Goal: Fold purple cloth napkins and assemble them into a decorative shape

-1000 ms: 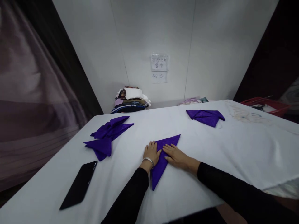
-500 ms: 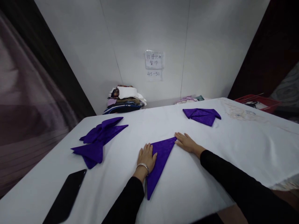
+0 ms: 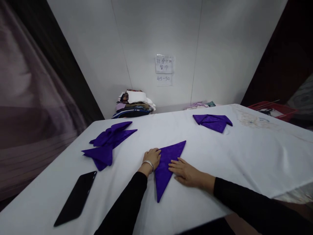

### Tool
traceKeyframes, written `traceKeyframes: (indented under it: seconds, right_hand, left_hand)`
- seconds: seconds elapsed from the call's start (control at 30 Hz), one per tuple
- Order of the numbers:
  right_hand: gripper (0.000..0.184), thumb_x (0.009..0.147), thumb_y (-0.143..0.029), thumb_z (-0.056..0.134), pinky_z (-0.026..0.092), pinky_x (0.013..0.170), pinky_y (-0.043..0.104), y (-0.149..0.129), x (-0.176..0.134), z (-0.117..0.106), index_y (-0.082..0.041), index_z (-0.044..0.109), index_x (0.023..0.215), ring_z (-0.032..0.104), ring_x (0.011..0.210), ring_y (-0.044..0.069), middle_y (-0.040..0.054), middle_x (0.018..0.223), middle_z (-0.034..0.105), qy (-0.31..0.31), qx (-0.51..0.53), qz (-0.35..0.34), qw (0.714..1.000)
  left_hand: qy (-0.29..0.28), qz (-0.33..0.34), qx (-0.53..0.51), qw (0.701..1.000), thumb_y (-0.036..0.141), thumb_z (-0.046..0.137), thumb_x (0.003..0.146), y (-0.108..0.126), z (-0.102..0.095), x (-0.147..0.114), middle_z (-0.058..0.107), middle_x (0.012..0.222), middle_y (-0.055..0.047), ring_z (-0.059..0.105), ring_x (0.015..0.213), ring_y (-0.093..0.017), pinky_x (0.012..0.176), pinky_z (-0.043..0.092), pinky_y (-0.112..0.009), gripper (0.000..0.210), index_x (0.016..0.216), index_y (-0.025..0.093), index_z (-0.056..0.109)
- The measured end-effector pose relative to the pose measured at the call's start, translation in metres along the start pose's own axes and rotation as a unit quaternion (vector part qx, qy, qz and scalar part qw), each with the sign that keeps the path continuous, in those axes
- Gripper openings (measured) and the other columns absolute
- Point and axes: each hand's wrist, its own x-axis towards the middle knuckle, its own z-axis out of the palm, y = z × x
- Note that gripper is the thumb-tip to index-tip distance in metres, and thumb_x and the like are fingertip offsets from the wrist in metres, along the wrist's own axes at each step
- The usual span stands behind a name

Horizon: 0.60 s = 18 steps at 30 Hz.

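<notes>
Purple napkin (image 3: 168, 161) lies folded to a long triangle at table (image 3: 244, 156) centre. Left hand (image 3: 153, 157) rests curled on its left edge; right hand (image 3: 184, 169) lies flat, fingers spread, on its right edge, gripping nothing. Creasing step in hand; next fold likely needs the far corner lifted.

both hands (image 3: 168, 164) flat, purple napkin (image 3: 167, 163)
</notes>
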Motion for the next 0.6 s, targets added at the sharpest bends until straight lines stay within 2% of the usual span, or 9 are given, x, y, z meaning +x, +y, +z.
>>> traceKeyframes:
  seconds: [0.1, 0.23, 0.5, 0.6]
  right_hand:
    - [0.042, 0.088, -0.023, 0.039, 0.011, 0.107, 0.048, 0.007, 0.008, -0.004, -0.021, 0.045, 0.129, 0.037, 0.126, 0.02, 0.0079, 0.132, 0.048, -0.012, -0.002, -0.009, 1.0]
    - [0.042, 0.088, -0.024, 0.038, 0.014, 0.106, 0.049, 0.019, 0.011, -0.008, -0.023, 0.045, 0.129, 0.036, 0.126, 0.021, 0.0077, 0.133, 0.046, -0.017, -0.011, -0.008, 1.0]
    - [0.042, 0.09, -0.026, 0.036, 0.018, 0.105, 0.05, 0.008, 0.004, -0.003, -0.021, 0.044, 0.131, 0.033, 0.128, 0.023, 0.0089, 0.134, 0.044, -0.001, -0.016, 0.03, 0.999]
    - [0.042, 0.09, -0.027, 0.037, 0.017, 0.106, 0.049, 0.008, 0.004, -0.005, -0.021, 0.043, 0.131, 0.031, 0.129, 0.022, 0.008, 0.136, 0.043, -0.006, -0.009, 0.03, 0.999]
  left_hand:
    - [0.012, -0.011, 0.01, 1.0, 0.03, 0.033, 0.087, 0.0, 0.001, -0.009, 0.053, 0.124, -0.002, 0.046, 0.112, -0.022, 0.092, 0.035, -0.04, 0.035, 0.116, 0.028, 0.054]
    - [0.015, -0.015, 0.011, 1.0, 0.03, 0.032, 0.087, -0.003, 0.004, -0.014, 0.048, 0.13, -0.004, 0.041, 0.116, -0.022, 0.095, 0.032, -0.042, 0.038, 0.122, 0.027, 0.048]
    - [-0.019, 0.021, -0.028, 0.999, 0.03, 0.032, 0.088, -0.012, 0.019, 0.003, 0.036, 0.142, -0.001, 0.026, 0.131, -0.021, 0.105, 0.019, -0.051, 0.044, 0.131, 0.029, 0.036]
    - [-0.017, 0.017, -0.05, 0.998, 0.033, 0.032, 0.088, -0.018, 0.022, 0.006, 0.035, 0.142, -0.002, 0.026, 0.132, -0.02, 0.107, 0.018, -0.049, 0.044, 0.132, 0.029, 0.035]
